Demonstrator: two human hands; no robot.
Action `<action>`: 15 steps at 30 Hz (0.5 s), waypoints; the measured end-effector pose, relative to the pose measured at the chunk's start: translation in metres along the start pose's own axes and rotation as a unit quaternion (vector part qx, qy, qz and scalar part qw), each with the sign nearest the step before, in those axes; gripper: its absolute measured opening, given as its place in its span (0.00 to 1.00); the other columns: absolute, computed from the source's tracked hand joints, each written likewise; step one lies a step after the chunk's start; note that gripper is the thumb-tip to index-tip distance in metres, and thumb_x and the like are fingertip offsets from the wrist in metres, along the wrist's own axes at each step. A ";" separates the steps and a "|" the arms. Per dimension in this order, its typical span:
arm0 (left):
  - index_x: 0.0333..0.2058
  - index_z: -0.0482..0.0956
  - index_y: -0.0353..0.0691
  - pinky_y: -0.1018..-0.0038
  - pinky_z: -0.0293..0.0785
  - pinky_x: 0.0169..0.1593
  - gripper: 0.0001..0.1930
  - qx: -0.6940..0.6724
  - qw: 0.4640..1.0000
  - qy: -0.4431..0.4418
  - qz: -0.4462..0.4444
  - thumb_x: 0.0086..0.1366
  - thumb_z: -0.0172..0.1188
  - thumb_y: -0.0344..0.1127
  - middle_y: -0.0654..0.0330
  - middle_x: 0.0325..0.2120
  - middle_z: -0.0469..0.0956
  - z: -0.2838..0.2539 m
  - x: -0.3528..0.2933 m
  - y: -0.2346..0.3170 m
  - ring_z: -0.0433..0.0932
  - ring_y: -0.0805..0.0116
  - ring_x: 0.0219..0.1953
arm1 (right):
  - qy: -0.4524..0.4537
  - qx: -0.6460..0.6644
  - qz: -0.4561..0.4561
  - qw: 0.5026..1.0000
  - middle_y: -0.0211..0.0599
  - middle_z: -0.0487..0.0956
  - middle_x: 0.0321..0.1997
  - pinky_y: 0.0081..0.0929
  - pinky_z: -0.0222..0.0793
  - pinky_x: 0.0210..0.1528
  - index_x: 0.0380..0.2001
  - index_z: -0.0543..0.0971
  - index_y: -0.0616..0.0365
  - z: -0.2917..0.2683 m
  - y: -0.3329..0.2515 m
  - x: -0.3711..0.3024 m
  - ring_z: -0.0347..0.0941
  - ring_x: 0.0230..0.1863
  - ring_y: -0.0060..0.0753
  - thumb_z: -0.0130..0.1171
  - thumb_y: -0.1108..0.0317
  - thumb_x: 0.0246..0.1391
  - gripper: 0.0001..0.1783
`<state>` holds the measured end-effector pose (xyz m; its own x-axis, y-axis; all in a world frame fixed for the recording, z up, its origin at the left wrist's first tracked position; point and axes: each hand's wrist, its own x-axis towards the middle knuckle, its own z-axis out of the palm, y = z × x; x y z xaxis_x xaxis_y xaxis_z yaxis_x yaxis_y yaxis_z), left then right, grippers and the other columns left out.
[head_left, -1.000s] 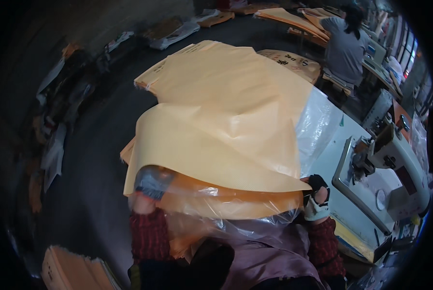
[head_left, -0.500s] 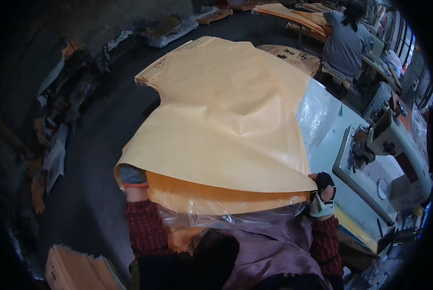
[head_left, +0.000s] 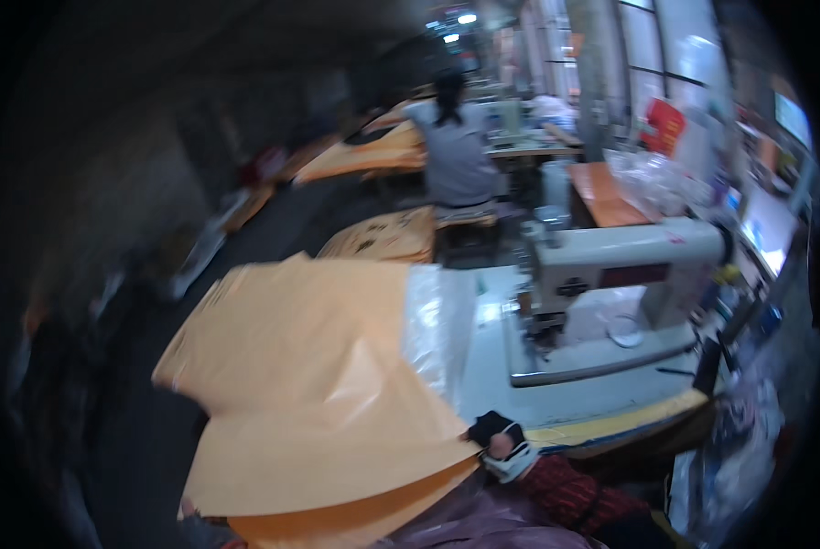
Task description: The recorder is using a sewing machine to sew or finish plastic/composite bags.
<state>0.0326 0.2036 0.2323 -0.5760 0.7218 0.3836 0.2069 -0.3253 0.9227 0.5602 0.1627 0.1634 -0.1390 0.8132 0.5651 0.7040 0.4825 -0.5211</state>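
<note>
A large tan paper sack [head_left: 291, 366] with a clear plastic liner [head_left: 433, 329] showing at its right side spreads across the table before me. Its wide mouth faces my body. My right hand [head_left: 503, 448], in a dark and white fingerless glove, pinches the right corner of the mouth. At the left corner, only the fingertips and a bit of glove of my left hand [head_left: 190, 510] show, closed on the sack's edge; the sack and the lower rim hide the remainder.
A white sewing machine [head_left: 602, 265] stands on the pale table [head_left: 492, 366] to the right. Ahead, a person [head_left: 460, 151] in grey sits with their back to me, beside more tan sacks [head_left: 373, 156]. A printed stack [head_left: 387, 236] lies behind my sack. Plastic bags [head_left: 662, 183] pile up by the windows.
My view has swung up and to the right, so the sack and both hands sit lower and further left. The right hand keeps its corner; fingertips of the left now show over the edge.
</note>
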 end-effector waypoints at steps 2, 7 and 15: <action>0.51 0.66 0.29 0.66 0.64 0.56 0.24 0.089 0.995 0.053 0.006 0.67 0.40 0.44 0.50 0.50 0.68 0.022 0.033 -0.007 0.68 0.61 0.52 | 0.036 -0.005 -0.001 0.999 0.43 0.74 0.27 0.35 0.67 0.33 0.30 0.77 0.57 -0.005 -0.003 -0.001 0.71 0.32 0.46 0.56 0.71 0.38 0.10; 0.54 0.64 0.37 0.67 0.67 0.54 0.20 -0.238 0.872 -0.414 0.105 0.67 0.41 0.40 0.47 0.50 0.68 0.295 -0.017 0.164 0.71 0.61 0.49 | -0.044 0.102 0.121 0.986 0.44 0.76 0.30 0.36 0.67 0.35 0.36 0.77 0.58 -0.009 0.002 -0.040 0.72 0.32 0.46 0.54 0.66 0.44 0.14; 0.45 0.73 0.34 0.69 0.65 0.50 0.25 0.054 0.911 -0.365 0.184 0.56 0.55 0.48 0.53 0.43 0.74 0.664 -0.071 -0.025 0.71 0.65 0.47 | -0.231 0.181 0.281 0.914 0.46 0.74 0.30 0.31 0.65 0.32 0.40 0.76 0.52 -0.008 0.045 -0.172 0.70 0.29 0.37 0.51 0.56 0.55 0.15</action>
<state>0.5937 0.5661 0.2070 0.2201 0.8025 0.5546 0.3787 -0.5942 0.7096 0.6217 0.0420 0.0474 -0.1653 0.9758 -0.1433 0.4902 -0.0448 -0.8704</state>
